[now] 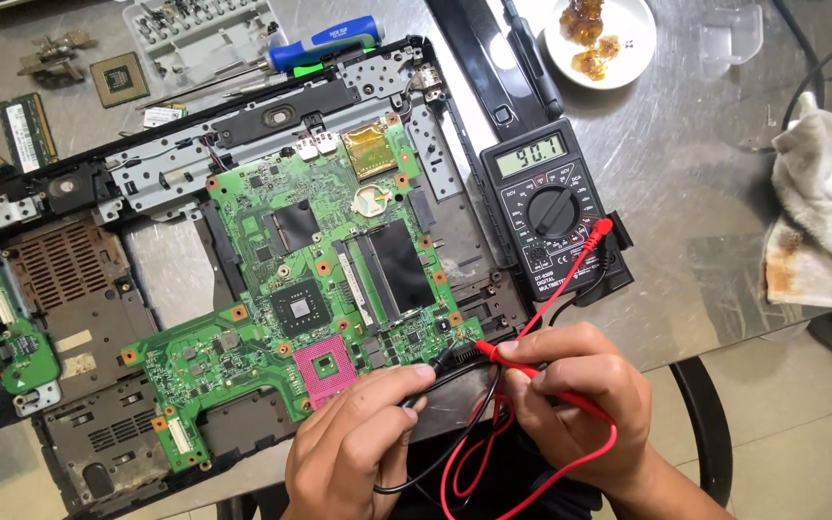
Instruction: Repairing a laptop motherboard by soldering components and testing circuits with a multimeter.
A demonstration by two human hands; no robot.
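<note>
My left hand [363, 438] pinches the black probe [445, 361], my right hand [580, 390] pinches the red probe [517, 364]; both tips lie leftward, converging on the green motherboard's [339, 260] lower right edge, just beside my hands.

Both hands, left [363, 438] and right [580, 390], pinch closed, fingertips nearly meeting.

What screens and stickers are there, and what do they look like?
Meter screen: small grey rectangle with dark digits, atop the black meter, right of the board.
Dial labels: tiny white and red marks ringing the meter's black knob.
Memory-stick label: white sticker on a green stick, far left.
Board label: thin white strip, middle of the green board.
</note>
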